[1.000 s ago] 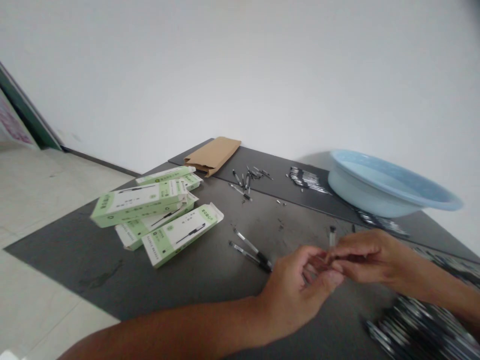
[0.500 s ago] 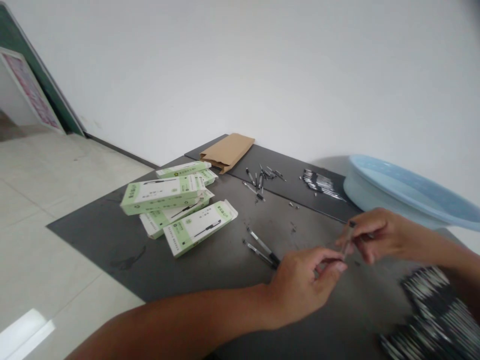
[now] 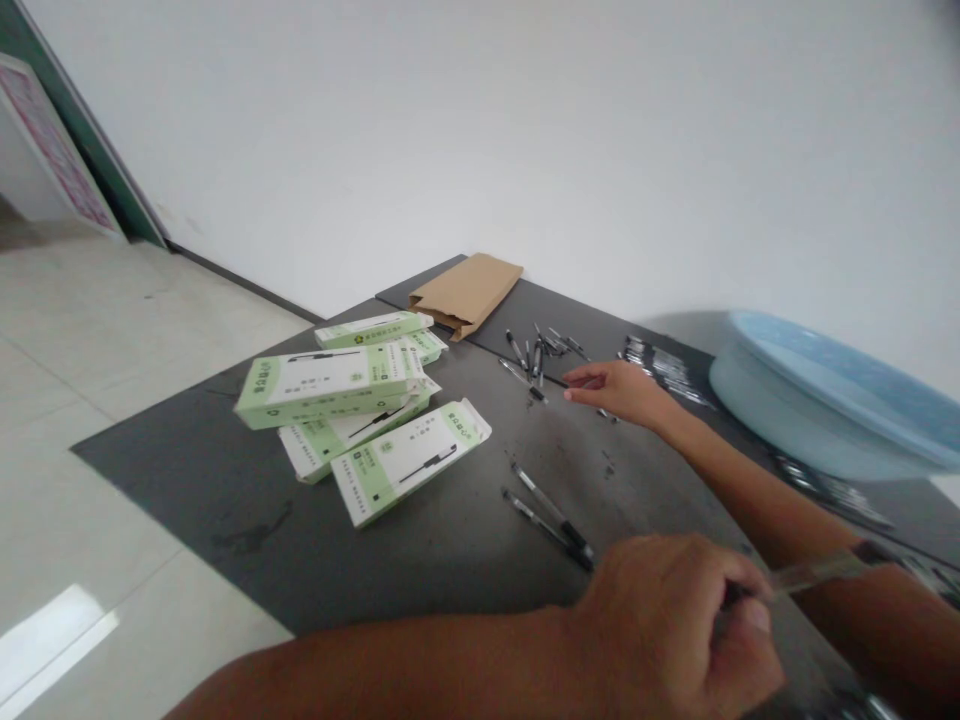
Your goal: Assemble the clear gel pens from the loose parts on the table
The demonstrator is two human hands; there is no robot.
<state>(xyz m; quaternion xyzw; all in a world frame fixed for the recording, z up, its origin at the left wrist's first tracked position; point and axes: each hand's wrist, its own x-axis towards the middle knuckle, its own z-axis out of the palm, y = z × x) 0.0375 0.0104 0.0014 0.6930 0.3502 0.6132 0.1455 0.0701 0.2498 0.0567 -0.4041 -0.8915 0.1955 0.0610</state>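
Across your desk (image 3: 180,470), the light-blue basin (image 3: 787,415) stands far right, with rows of pens (image 3: 666,370) beside it. The brown paper bag (image 3: 474,288) lies flat at the far edge, its crumpled mouth towards you, contents hidden. Left, green-and-white pen boxes (image 3: 420,458) overlap in a pile; you can't see inside. Your left hand (image 3: 675,620), near right, pinches a clear tube (image 3: 817,573). Your right hand (image 3: 619,390), fingers loosely parted, hovers beside loose pens (image 3: 537,358).
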